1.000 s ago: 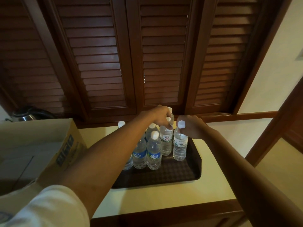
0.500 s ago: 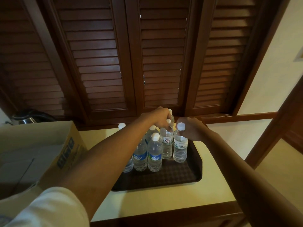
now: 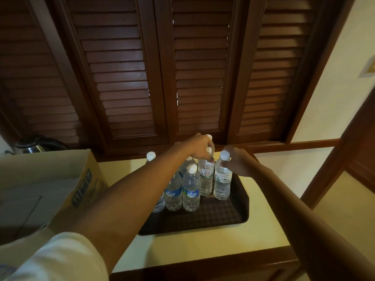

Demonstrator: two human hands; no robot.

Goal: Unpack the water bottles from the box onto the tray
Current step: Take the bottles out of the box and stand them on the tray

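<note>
Several clear water bottles with white caps stand upright on a dark brown tray (image 3: 227,217) on the cream counter. My left hand (image 3: 197,148) grips the neck of a green-labelled bottle (image 3: 206,180) in the back row. My right hand (image 3: 238,162) holds the neck of the rightmost bottle (image 3: 222,182), which stands on the tray. Two blue-labelled bottles (image 3: 190,192) stand in front, partly hidden by my left forearm. The cardboard box (image 3: 60,191) sits open at the left; its inside is not clearly visible.
Dark wooden louvred shutters (image 3: 158,67) rise right behind the counter. A metal kettle (image 3: 34,147) stands at the far left behind the box. The counter's wooden front edge (image 3: 203,267) runs below the tray. A wall and door frame are on the right.
Both hands stay on the bottle necks at the tray's back right. The view has shifted slightly; no bottle has visibly moved.
</note>
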